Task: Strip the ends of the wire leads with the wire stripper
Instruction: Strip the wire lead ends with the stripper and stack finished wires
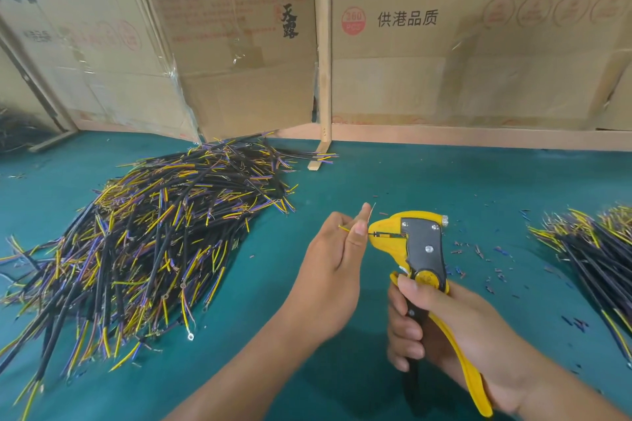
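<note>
Above green table [393, 181], left hand [330, 270] pinches wire lead [345, 228] into right hand [455, 328]'s gripped wire stripper [415, 243].

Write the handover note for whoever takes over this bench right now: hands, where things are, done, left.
Left hand: pinches a yellow wire lead, its tip in the stripper's nose.
Right hand: grips the handles of the yellow wire stripper.
Large pile of leads lies on the green table to the left; a smaller pile at the right edge.
Done: insulation scraps lie scattered right of the stripper, so some ends are stripped.
Left: finish this lead; which pile is unstripped cannot be told.
</note>
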